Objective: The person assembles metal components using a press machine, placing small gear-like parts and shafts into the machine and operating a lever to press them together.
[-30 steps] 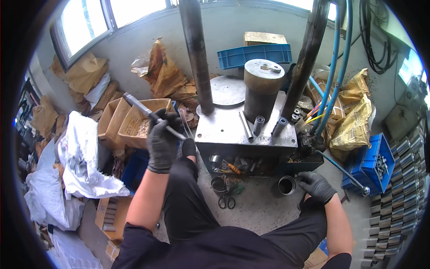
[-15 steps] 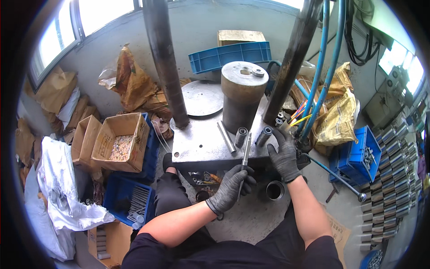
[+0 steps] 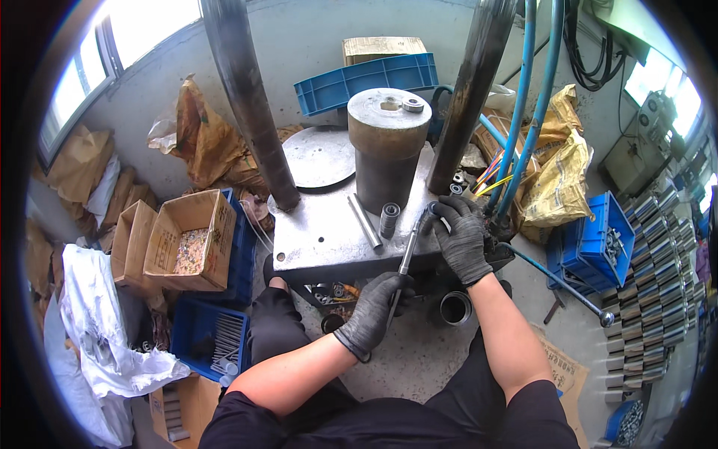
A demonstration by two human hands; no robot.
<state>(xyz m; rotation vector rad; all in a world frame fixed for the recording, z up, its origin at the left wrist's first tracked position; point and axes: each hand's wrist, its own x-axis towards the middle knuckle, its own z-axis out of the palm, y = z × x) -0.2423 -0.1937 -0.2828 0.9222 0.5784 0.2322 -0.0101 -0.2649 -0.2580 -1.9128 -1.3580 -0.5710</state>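
Note:
My left hand (image 3: 378,310), in a dark grey glove, is closed around a slim stepped metal shaft (image 3: 408,251) that slants up over the front edge of the metal press table (image 3: 329,243). Just right of the shaft's upper end, my gloved right hand (image 3: 464,236) has its fingers around a short metal cylinder with a ring-shaped end (image 3: 431,208); the fingers cover most of it. A similar short ribbed cylinder (image 3: 390,220) stands on the table left of the shaft. Beside that lies a plain metal rod (image 3: 365,222).
A thick steel cylinder (image 3: 387,168) stands on the table, with a small ring (image 3: 412,105) on top. Two dark columns (image 3: 250,97) flank it. Blue hoses (image 3: 527,112) run down at the right. Boxes (image 3: 187,247) and a blue crate of rods (image 3: 213,337) are at left.
My right hand has moved up and left and closed over the short cylinder. The shaft in my left hand has tilted slightly right, and the whole view has shifted a little.

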